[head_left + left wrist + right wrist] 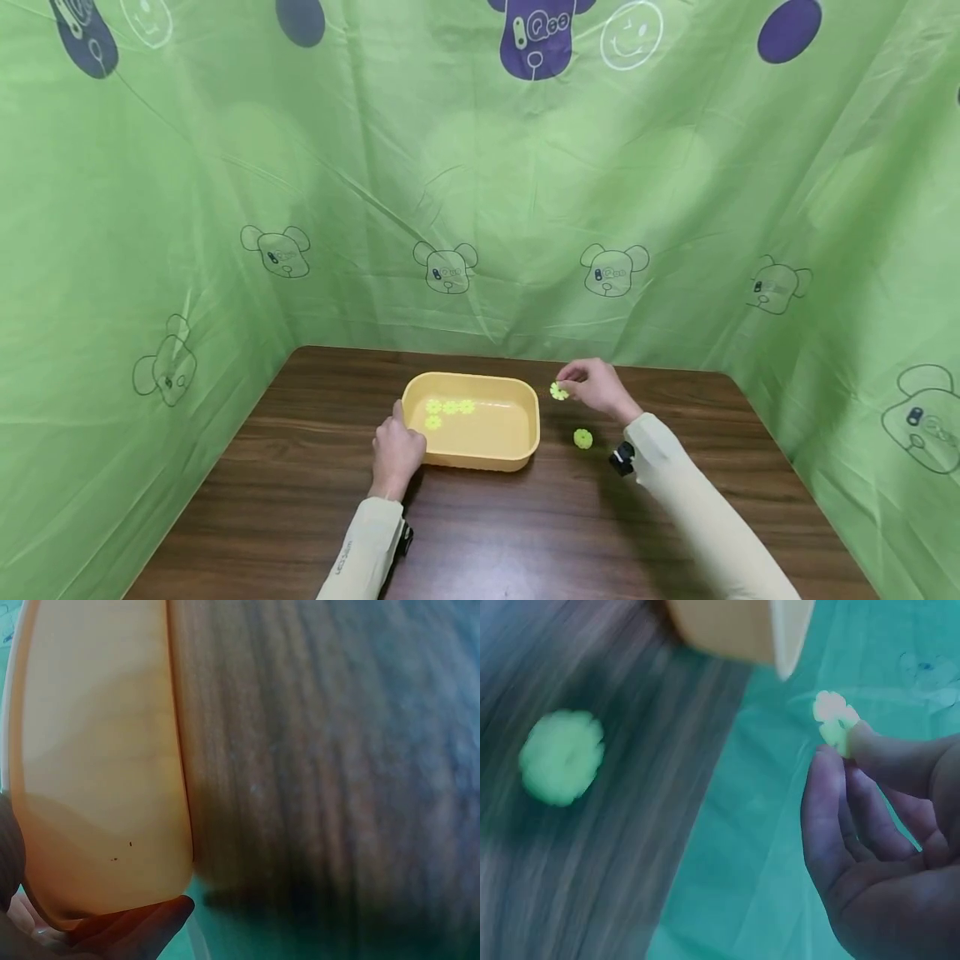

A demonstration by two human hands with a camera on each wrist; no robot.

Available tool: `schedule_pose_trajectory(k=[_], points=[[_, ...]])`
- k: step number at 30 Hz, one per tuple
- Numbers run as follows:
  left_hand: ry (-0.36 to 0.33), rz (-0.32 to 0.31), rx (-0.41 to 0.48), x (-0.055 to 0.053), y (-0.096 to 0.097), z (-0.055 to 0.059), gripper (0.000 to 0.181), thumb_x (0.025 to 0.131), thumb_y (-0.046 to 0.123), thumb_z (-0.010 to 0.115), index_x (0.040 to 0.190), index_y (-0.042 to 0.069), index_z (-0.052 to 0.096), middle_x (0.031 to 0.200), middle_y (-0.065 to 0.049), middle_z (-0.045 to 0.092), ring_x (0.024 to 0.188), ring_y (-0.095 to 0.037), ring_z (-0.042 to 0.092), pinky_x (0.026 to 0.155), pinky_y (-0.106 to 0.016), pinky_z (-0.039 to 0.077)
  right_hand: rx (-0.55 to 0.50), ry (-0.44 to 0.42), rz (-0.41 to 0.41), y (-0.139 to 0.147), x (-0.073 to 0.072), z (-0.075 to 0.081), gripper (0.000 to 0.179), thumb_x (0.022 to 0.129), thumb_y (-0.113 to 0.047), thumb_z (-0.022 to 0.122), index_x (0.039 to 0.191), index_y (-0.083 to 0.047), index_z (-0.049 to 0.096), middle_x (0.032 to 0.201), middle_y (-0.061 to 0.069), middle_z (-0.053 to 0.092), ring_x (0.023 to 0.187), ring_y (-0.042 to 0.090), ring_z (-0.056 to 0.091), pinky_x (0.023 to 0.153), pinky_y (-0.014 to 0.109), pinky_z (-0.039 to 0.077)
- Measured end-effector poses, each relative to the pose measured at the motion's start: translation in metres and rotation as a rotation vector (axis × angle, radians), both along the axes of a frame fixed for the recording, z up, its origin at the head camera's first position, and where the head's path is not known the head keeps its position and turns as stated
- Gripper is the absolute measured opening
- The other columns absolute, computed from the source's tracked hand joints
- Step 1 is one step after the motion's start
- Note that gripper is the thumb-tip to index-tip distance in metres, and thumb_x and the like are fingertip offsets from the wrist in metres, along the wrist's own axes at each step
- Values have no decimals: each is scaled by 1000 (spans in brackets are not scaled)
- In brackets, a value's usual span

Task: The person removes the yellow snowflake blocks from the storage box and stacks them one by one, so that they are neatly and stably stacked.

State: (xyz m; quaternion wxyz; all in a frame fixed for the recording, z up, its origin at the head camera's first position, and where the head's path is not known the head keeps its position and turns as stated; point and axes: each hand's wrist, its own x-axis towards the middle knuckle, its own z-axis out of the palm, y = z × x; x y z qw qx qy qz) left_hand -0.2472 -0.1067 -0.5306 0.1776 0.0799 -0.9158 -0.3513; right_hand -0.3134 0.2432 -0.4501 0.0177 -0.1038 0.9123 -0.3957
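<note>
long cream sleeves cover both arms, softly creased; the left sleeve (360, 546) carries small dark lettering (343, 557) running lengthwise, a black device (405, 539) at its cuff; the right sleeve (697, 500) has a black wrist unit (622, 462) with a pale patch

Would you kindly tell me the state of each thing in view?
Yellow tray: upright, uncovered
Flower pieces inside: lying flat
Held flower piece: pinched, raised
Round green piece: lying outside the tray
Left hand: gripping the tray's left end
Right hand: pinching one flower piece
Green curtain: hanging, wrinkled
</note>
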Motion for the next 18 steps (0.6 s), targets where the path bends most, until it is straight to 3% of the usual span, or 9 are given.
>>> schedule_pose_trajectory(k=[6,10,18], points=[[-4,-6,5,0,0,-1,63,80,0,51,143,-9,48,105,-36,66,91,-57,65,78,-63,52,103,-46,6,26,7,-26,5,91,-5,72,93,-1,74,84,10,73,70,22,69,62,29,55],[-20,-12,3,1,0,-2,63,81,0,50,143,-9,48,105,-35,66,90,-57,65,78,-63,52,113,-110,14,35,15,-41,5,90,-1,71,92,4,73,79,10,71,69,21,68,61,30,54],[-6,2,7,1,0,-1,63,81,1,51,143,-7,48,106,-35,67,92,-56,65,80,-63,51,126,-101,25,42,20,-51,5,87,-3,75,89,2,74,79,7,73,68,16,65,60,27,52]])
